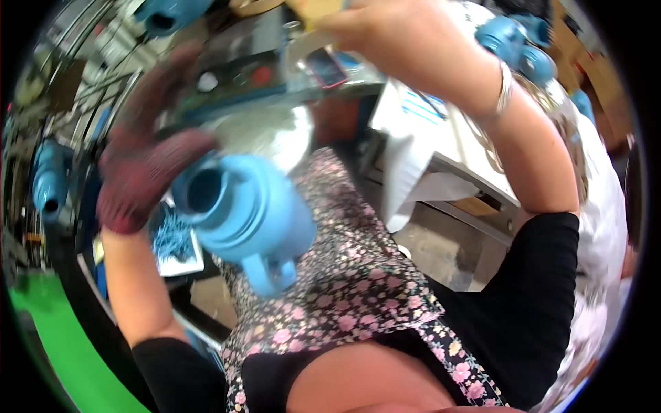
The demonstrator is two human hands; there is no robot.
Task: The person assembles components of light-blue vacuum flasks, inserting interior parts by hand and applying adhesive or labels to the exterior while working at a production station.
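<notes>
My left hand (148, 151) wears a dark red knitted glove, blurred at the fingertips. Its fingers and thumb are spread apart, the thumb just above the rim of a light blue plastic jug (255, 206). This jug has a round open neck and a loop handle, and it tilts in front of my flowered apron (344, 275); whether it rests on my lap cannot be told. At the top, my bare right hand (385, 34), with a bracelet at the wrist, reaches forward over the bench. Motion smears its fingers near a yellowish object (313, 9), and their grip is unclear.
A red-edged phone (326, 69) lies ahead on the bench. Blue plastic scraps (172, 233) fill a white container below my left wrist. More blue jugs (506, 40) lie at the upper right, another (49, 180) at the far left. A white-topped table (461, 138) stands right.
</notes>
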